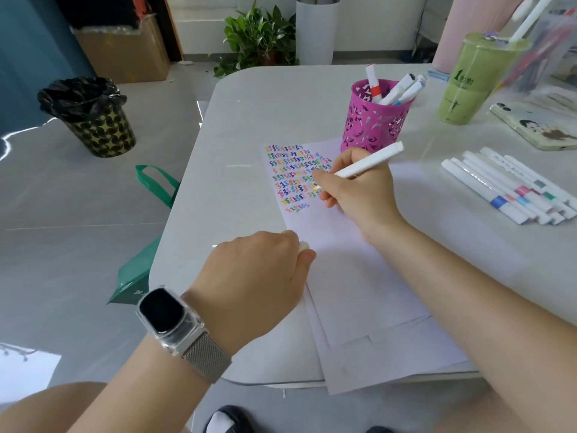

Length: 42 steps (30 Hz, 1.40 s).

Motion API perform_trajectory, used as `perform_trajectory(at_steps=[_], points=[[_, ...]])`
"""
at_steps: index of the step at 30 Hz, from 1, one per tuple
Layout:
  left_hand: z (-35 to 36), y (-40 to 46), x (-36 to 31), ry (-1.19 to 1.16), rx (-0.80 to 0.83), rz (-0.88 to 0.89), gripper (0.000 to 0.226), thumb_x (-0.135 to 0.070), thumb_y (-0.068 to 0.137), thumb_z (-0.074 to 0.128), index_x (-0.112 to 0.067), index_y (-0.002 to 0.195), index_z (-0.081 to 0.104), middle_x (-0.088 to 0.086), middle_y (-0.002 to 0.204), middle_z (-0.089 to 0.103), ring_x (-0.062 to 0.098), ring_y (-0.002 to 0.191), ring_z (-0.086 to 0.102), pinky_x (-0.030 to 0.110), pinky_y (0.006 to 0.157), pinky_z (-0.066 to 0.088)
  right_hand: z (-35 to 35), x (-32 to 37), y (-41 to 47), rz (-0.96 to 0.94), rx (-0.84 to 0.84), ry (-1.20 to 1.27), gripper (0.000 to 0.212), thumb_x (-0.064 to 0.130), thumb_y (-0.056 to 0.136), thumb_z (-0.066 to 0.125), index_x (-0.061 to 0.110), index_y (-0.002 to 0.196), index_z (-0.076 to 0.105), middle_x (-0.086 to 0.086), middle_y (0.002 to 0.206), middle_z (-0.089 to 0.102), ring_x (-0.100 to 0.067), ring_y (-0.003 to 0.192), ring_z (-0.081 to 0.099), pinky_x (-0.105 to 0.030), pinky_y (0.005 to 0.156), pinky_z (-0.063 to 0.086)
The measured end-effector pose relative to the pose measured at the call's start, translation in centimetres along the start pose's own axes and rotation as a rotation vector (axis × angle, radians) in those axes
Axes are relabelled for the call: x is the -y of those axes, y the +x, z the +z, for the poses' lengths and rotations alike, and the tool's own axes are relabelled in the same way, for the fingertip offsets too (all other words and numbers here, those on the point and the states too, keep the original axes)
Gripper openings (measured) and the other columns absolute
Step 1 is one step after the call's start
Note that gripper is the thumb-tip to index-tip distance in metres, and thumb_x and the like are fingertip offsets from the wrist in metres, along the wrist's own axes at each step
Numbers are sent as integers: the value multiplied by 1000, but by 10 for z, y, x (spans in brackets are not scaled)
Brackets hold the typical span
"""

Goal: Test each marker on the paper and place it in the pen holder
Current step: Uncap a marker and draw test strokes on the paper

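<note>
My right hand [356, 185] grips a white marker [370, 160] with its tip down on the paper [349, 276], at the right end of rows of coloured squiggles [292, 175]. My left hand [259, 276] rests on the paper's left edge, closed around a small white piece, apparently the marker's cap [303, 245]. Just behind my right hand stands a magenta cut-out pen holder [371, 123] with several markers in it. Several white markers with coloured bands [505, 185] lie in a row on the table to the right.
A green drink cup with a straw [471, 79] stands right of the holder, beside a notebook [537, 123] and a clear bag of pens [543, 48]. Left of the table [249, 120], on the floor, are a bin [93, 117] and a green bag [146, 245].
</note>
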<state>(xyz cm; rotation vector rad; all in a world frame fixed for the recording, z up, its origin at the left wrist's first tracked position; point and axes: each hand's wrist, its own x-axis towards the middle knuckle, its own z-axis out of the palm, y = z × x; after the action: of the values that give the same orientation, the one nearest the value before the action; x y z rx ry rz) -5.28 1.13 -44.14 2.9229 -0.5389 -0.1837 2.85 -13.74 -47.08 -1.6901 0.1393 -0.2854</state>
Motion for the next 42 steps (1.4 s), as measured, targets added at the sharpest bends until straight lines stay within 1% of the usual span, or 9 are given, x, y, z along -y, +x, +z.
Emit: perform_trajectory(at_steps=[4,8,11,16,19,29,35,38,42], points=[[0,0,-1,13,8,10,41,-45,97,20,-20,64,22,-2,67,38,27,71,47,34,69,41,1,-2,0,-19,45,-99,23,-1,76,69,11,67,51,-9,54,57,-7,38,55,-14,38,38],[0,2,-2,20,9,18,41,-44,97,20,-21,64,23,-4,67,37,26,71,46,33,66,36,2,-4,0,-37,59,-144,21,-2,75,68,10,68,53,-9,54,56,-7,38,56,-15,38,39],[1,2,-1,27,14,24,40,-44,97,20,-21,65,25,-4,69,38,27,73,47,32,66,36,3,-4,1,-31,61,-152,21,-1,75,69,11,67,53,-7,52,56,-6,38,57,-15,38,39],[-1,1,-1,24,13,12,40,-44,97,20,-20,66,26,-4,70,40,26,74,48,33,68,40,3,-5,1,-46,65,-166,22,-2,75,69,10,67,53,-8,53,57,-6,38,57,-15,38,40],[-1,2,-1,16,14,10,40,-44,97,20,-21,66,26,-4,70,41,26,73,48,32,68,39,3,-5,1,-48,73,-181,22,-1,75,70,11,66,53,-8,54,58,-6,39,57,-16,39,42],[-2,1,0,32,-1,11,41,-45,97,21,-21,64,23,-4,66,36,25,68,42,32,63,33,3,-5,2,-56,89,-206,23,1,74,70,13,65,53,-4,52,56,-9,40,57,-16,39,42],[-2,2,1,33,-12,9,41,-46,96,21,-20,64,23,-4,66,35,26,69,42,32,65,36,3,-7,4,-68,92,-233,26,1,73,69,15,61,51,0,50,52,-7,40,54,-16,39,41],[-2,2,1,25,-26,9,41,-46,96,21,-20,64,22,-4,66,36,26,68,42,33,65,37,2,-5,4,-34,111,-191,27,0,74,68,15,60,50,6,44,51,-7,39,55,-16,38,39],[-4,2,3,-12,-45,6,41,-47,96,21,-21,64,23,-4,65,37,24,64,40,32,64,37,-3,2,9,40,-43,71,28,-3,76,64,15,61,49,10,38,48,-7,35,48,-17,38,36]])
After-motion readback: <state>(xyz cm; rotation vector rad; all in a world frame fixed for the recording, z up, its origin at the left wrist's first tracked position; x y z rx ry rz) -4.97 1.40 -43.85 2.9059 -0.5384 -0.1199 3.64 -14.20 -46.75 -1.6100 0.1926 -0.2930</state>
